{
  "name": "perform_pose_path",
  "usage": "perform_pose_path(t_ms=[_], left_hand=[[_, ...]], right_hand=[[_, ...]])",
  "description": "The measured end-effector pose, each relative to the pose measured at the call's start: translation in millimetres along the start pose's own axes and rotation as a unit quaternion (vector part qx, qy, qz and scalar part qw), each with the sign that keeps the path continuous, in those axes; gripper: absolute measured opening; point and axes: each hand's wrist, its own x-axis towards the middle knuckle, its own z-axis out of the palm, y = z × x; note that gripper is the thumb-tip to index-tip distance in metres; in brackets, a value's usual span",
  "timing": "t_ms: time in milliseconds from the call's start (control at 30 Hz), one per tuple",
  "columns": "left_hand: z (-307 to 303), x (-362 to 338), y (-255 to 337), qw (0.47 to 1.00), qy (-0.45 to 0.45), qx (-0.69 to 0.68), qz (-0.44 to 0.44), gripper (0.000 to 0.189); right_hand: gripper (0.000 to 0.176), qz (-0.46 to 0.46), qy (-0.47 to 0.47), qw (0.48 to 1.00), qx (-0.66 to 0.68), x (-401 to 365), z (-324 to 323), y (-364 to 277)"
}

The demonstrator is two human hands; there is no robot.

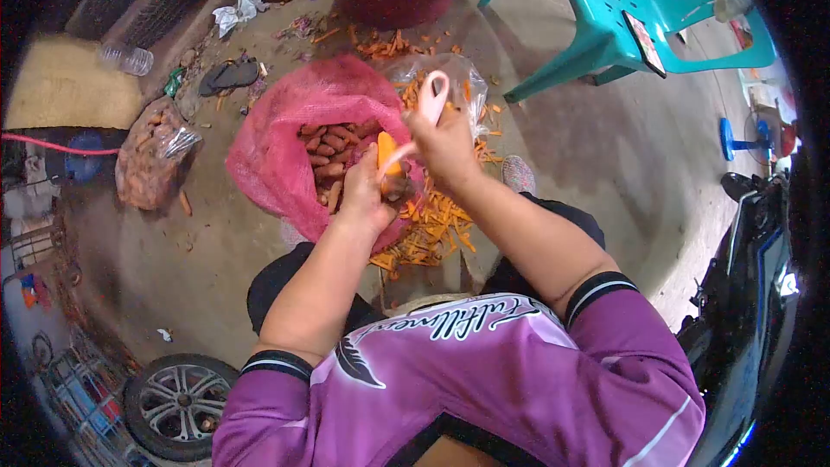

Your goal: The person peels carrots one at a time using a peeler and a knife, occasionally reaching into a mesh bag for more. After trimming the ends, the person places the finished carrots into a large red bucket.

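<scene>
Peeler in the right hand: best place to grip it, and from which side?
I'd grip the peeler by its pale, looped handle, coming from the right, where the right hand already wraps it. The handle sticks up clear of the root, while the other end reaches across the root, close to the left hand, so keep fingers off that end.

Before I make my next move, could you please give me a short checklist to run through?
1. Left hand grips the part-peeled root: ok.
2. Right hand holds the peeler: ok.
3. Left fingertips out of the blade's path: cannot tell, too blurred.
4. Pink sack open, with brown roots showing: ok.
5. Floor between the feet free of scraps: not ok, orange peelings lie there.
</scene>
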Motion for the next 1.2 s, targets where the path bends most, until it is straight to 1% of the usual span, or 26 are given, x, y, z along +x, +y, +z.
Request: perform_pose_path(t_ms=[33, 67, 167, 267, 367, 400, 433, 467, 567, 600, 633, 700, 733, 767, 800, 833, 867, 900, 967, 1000, 1033, 1067, 1100, 1167, 1200], left_hand=[[8.4, -4.3, 2.3, 1.000, 0.012, -0.016, 0.000, 0.028], [19.0, -12.1, 1.2, 0.999, 0.045, 0.016, 0.013, 0.032], [15.2, -14.6, -6.6, 0.999, 0.032, -0.015, 0.023, 0.031], [10.4, -9.1, -8.9, 0.999, 0.002, -0.010, 0.037, 0.031], [7.2, -7.2, -9.0, 0.992, -0.007, 0.121, 0.048, 0.032], [9.5, -9.0, -9.1, 0.994, -0.013, 0.103, 0.037, 0.033], [14.5, -12.2, -9.1, 0.996, -0.020, 0.087, 0.026, 0.033], [17.9, -14.9, -9.4, 0.997, -0.026, 0.068, 0.014, 0.034], [19.0, -16.2, -0.7, 0.996, -0.015, 0.085, -0.005, 0.036], [20.3, -17.9, -1.8, 0.998, 0.001, 0.067, 0.010, 0.037], [19.3, -16.7, -2.9, 0.997, -0.011, 0.081, 0.011, 0.036], [19.8, -15.0, -5.5, 0.993, -0.035, 0.108, 0.013, 0.035], [29.5, -21.5, -6.0, 0.990, -0.004, 0.140, 0.018, 0.037], [26.8, -22.7, -7.5, 0.987, -0.041, 0.154, 0.004, 0.037], [22.1, -23.5, -9.3, 0.982, -0.077, 0.170, -0.012, 0.036], [18.7, -22.4, -10.1, 0.975, -0.114, 0.188, -0.028, 0.036], [16.4, -19.6, -10.7, 0.974, -0.144, 0.169, -0.036, 0.038], [18.9, -20.0, -9.7, 0.980, -0.100, 0.168, -0.026, 0.037], [26.0, -18.8, -5.8, 0.987, -0.012, 0.158, 0.000, 0.033], [21.5, -16.3, -2.9, 0.992, -0.036, 0.121, -0.010, 0.032], [12.7, -13.6, 0.7, 0.994, -0.059, 0.085, -0.020, 0.031], [7.1, -12.9, 2.1, 0.995, -0.081, 0.047, -0.031, 0.030], [7.8, -14.1, 1.6, 0.997, -0.068, 0.029, -0.021, 0.029], [15.8, -16.7, -0.5, 0.999, -0.043, -0.007, -0.001, 0.029], [20.8, -20.0, 1.5, 0.997, -0.075, -0.023, -0.023, 0.028]], right_hand=[[0.022, -0.019, -0.021, 1.000, 0.007, -4.8, 4.0, 8.7], [0.023, 0.005, -0.033, 0.999, 0.010, -7.9, 5.9, 13.2], [0.023, 0.053, -0.035, 0.997, 0.046, -6.5, 3.0, 5.5], [0.021, 0.081, -0.043, 0.995, 0.043, 3.9, -1.1, 16.8], [0.018, 0.049, 0.039, 0.998, 0.013, 20.7, -6.6, 17.3], [0.018, 0.046, 0.068, 0.995, 0.052, 27.2, -11.1, 9.8], [0.018, 0.071, 0.081, 0.993, 0.055, 30.2, -15.9, 1.4], [0.018, 0.063, 0.064, 0.995, 0.051, 27.7, -15.4, -3.0], [0.019, 0.064, -0.014, 0.998, 0.017, 12.0, -7.9, -2.4], [0.019, 0.051, -0.029, 0.998, 0.013, 8.0, -3.8, 6.2], [0.020, 0.040, -0.061, 0.996, 0.041, 7.7, -0.9, 13.5], [0.021, 0.086, -0.046, 0.995, 0.034, 15.1, -8.0, 13.4], [0.020, 0.066, -0.012, 0.997, 0.028, 22.1, -11.4, 13.3], [0.020, 0.046, 0.023, 0.998, 0.021, 31.0, -16.3, 12.8], [0.020, 0.039, 0.060, 0.997, -0.030, 40.4, -25.5, 6.9], [0.020, 0.035, 0.106, 0.994, 0.020, 50.1, -31.1, 6.9], [0.020, 0.041, 0.134, 0.988, 0.059, 56.6, -35.4, 8.8], [0.020, 0.048, 0.159, 0.981, 0.096, 58.1, -36.5, 7.8], [0.020, 0.046, 0.105, 0.988, 0.105, 52.0, -31.4, 9.3], [0.019, 0.045, 0.077, 0.990, 0.109, 45.0, -25.7, 9.2], [0.019, 0.044, 0.064, 0.995, 0.056, 34.6, -18.3, 5.4], [0.019, 0.046, 0.028, 0.998, 0.036, 22.2, -12.8, 0.0], [0.019, 0.048, -0.009, 0.999, 0.017, 10.9, -7.3, -3.0], [0.023, 0.034, -0.026, 0.999, 0.014, -6.0, 3.3, -1.2], [0.023, 0.022, -0.051, 0.998, 0.031, -7.1, 7.4, 6.6]])
